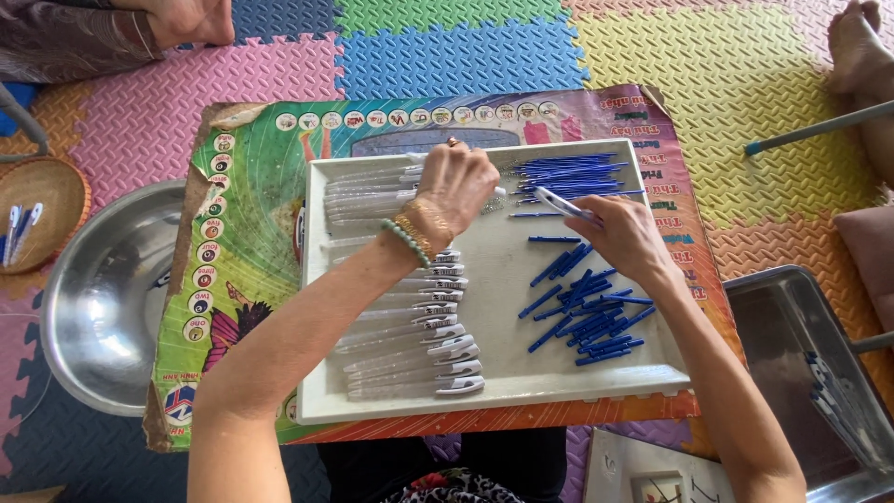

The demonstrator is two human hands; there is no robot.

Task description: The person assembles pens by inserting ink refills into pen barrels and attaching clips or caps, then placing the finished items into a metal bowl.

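The work looks about half done, as I judge it. On the shallow white rectangular tray (pixel 652 377) a long column of clear plastic pen barrels with white clips (pixel 419 321) lies on the left side, one beside another, and more of them reach toward the far edge under the left hand. On the right side many thin blue pen refills are not yet used: one loose heap of blue refills (pixel 587 312) near the middle and a second neat bundle of blue refills (pixel 573 175) at the far right corner. So much is still left.

The left hand (pixel 456 182), with a green bead bracelet and a golden one on the wrist, rests over the far barrels; its fingers are curled down together on something small, but I cannot tell exactly what they grip. The right hand (pixel 622 233) holds one clear pen barrel with a blue refill inside (pixel 562 203), the fingers closed on its near end, the piece pointing left and lifted a little above the tray.

The tray lies on a colourful printed paper sheet (pixel 251 186), spread on the foam puzzle floor mat (pixel 466 47). A round steel bowl (pixel 102 298) is just beside it on the left.
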